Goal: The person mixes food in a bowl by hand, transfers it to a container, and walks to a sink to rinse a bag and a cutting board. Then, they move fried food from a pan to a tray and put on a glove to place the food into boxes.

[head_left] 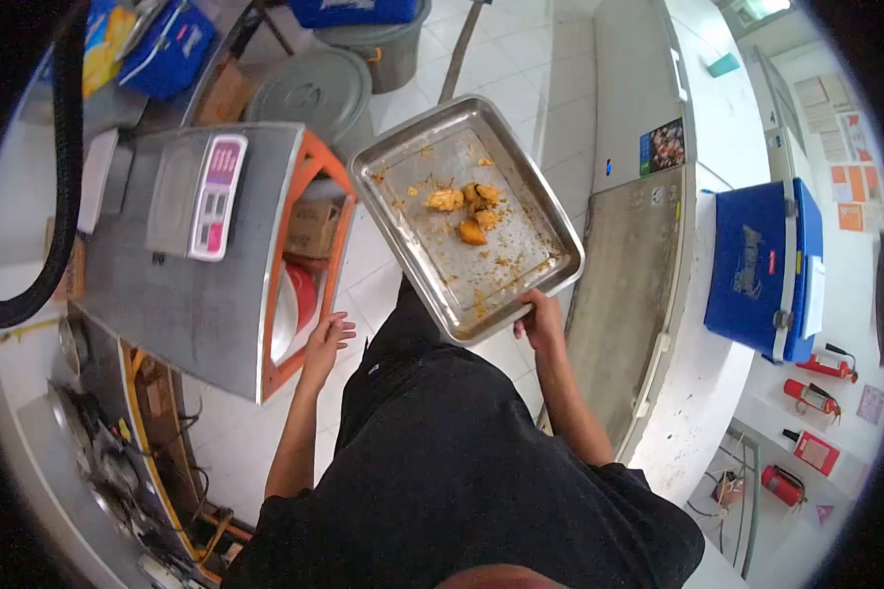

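Note:
A rectangular metal tray (427, 260) is held out in front of me, tilted toward the camera. Several pieces of browned food (471, 208), perhaps fried chicken, lie in its middle, with crumbs and sauce smears around them. My right hand (540, 322) grips the tray's near right corner, its fingers partly hidden beneath the rim. My left hand (328, 344) is off the tray, fingers spread and holding nothing. It hangs beside the orange frame of a metal-topped table (216, 324), on which a white and purple weighing scale (216, 196) rests.
Chest freezers (624, 285) line the right side, with a blue cooler box (761, 270) on top. Lidded grey bins (309, 98) stand ahead on the left. Pans (108, 461) sit at the lower left. Fire extinguishers (783, 484) are along the right wall.

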The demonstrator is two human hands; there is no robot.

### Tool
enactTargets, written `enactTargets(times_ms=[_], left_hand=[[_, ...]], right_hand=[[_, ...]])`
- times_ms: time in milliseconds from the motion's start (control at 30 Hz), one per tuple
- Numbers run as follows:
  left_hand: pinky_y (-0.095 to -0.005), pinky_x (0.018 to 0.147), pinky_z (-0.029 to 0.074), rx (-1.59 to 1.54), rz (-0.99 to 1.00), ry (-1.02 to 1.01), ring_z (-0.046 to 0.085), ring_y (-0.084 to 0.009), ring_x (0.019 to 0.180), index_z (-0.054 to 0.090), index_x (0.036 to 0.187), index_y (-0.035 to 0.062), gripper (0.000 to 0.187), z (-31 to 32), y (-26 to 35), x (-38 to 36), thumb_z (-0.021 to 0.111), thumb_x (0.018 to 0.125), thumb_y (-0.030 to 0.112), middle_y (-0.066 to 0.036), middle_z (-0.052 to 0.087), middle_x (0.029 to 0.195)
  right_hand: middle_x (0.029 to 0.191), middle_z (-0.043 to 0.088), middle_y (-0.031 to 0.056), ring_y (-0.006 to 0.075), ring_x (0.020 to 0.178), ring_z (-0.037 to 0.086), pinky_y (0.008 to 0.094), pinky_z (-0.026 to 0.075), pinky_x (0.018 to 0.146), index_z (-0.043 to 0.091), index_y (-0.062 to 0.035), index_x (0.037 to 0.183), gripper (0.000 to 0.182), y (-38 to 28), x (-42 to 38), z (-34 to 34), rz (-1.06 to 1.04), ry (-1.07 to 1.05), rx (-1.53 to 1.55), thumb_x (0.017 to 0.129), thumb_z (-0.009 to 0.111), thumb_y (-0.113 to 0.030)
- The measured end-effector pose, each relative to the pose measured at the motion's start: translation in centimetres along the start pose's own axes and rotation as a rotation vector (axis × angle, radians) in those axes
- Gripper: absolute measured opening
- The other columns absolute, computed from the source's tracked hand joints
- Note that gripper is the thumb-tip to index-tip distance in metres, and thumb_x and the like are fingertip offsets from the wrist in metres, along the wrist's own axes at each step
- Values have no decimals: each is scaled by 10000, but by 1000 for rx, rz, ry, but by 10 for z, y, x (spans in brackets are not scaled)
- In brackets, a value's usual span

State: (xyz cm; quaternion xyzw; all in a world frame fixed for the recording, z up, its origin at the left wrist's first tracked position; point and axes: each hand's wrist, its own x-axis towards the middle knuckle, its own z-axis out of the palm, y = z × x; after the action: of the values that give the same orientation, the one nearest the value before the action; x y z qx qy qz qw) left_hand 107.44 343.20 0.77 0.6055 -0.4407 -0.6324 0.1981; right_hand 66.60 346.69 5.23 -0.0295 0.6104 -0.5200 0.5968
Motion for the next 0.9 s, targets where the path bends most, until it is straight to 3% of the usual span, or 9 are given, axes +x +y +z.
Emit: enactTargets(times_ms=[133,333,400,500,633,667,733,800,900], left_hand=[[-306,823,490,-84,116,-56,648,-177,981,541,1272,56,391,25,86,113,386,1041,330,-107,663,1094],[-313,858,479,-341,273,-351,626,-172,998,561,1212,9,444,79,287,275,384,1038,377,-90,654,1087],[-308,872,472,-412,275,-415,616,-164,1006,570,1183,4,433,94,339,308,405,1032,375,-85,648,1085],[-267,820,435,-404,355,-167,536,-83,879,595,1058,9,323,119,413,346,532,986,317,-13,600,940],[-265,771,429,-328,309,-250,519,-72,824,599,997,18,241,159,506,416,583,942,252,13,575,880],[-265,771,429,-324,317,-251,519,-72,824,599,997,18,241,166,519,423,583,942,252,13,575,880],[-283,783,456,-380,260,-245,561,-101,846,600,1022,10,238,190,553,469,597,926,228,-7,601,912],[-296,799,469,-409,213,-233,577,-124,884,589,1062,1,256,216,585,522,594,921,215,-31,606,960],[-322,834,488,-481,166,-194,592,-162,960,557,1142,-17,313,243,630,586,587,915,196,-72,599,1057]], right_hand=[[690,555,160,242,343,473,335,385,250,457,99,1043,353,-90,77,11,-53,39,-68,758,543,-90],[714,559,158,237,344,478,326,385,235,447,106,1095,405,-246,157,48,-116,74,-79,752,554,-80],[729,566,154,227,358,489,315,385,226,438,108,1111,426,-296,180,46,-55,-20,-105,747,557,-79],[733,568,152,220,365,496,314,388,225,457,108,1090,404,-358,208,60,-118,50,-82,747,555,-82],[694,556,130,222,347,485,321,384,224,489,64,1040,326,-436,285,43,-155,86,-45,759,557,-86],[676,547,117,233,341,483,336,385,218,487,22,1049,310,-449,298,40,-159,70,-43,768,563,-84],[658,555,113,228,340,488,332,391,224,498,38,1032,288,-494,340,45,-188,97,-49,783,559,-92],[615,548,101,186,352,478,297,362,251,550,73,905,228,-539,390,51,-212,157,-111,766,538,-108],[659,559,100,178,376,489,291,353,258,552,65,942,241,-591,465,50,-193,113,-133,781,542,-115]])
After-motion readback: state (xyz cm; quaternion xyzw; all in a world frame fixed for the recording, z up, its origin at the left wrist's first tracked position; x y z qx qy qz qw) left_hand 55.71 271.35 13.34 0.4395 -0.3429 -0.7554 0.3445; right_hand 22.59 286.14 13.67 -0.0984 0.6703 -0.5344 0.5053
